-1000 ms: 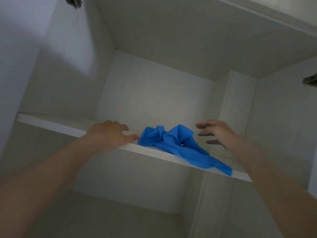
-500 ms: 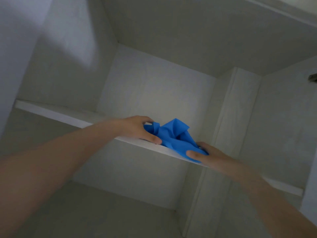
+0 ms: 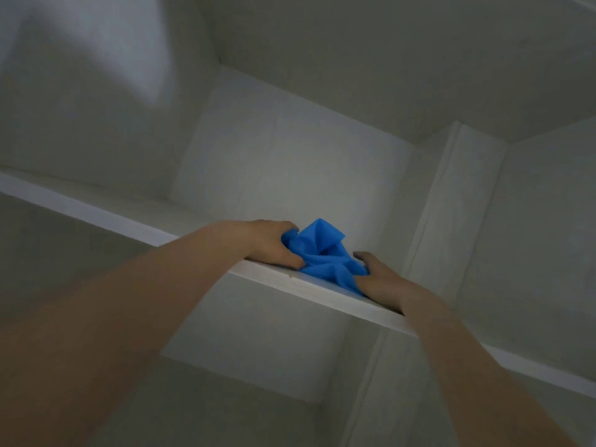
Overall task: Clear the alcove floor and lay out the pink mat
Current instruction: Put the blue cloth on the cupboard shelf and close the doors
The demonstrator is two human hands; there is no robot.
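Blue cloth [image 3: 322,253] bunched on white shelf [image 3: 322,293], gripped between left hand [image 3: 271,245] and right hand [image 3: 377,279].

Crumpled bright-blue thin cloth [image 3: 325,256], ctr frame: matt, soft, creased w/ sharp folds, looks like non-woven fabric; exact weave not legible.
White flat board shelf [image 3: 322,293], running lower left to right: matt laminate, faint wood-grain pattern, smooth front edge.
Off-white cabinet back panel [image 3: 290,162], upper ctr: same matt finish w/ pale grain; no gloss.
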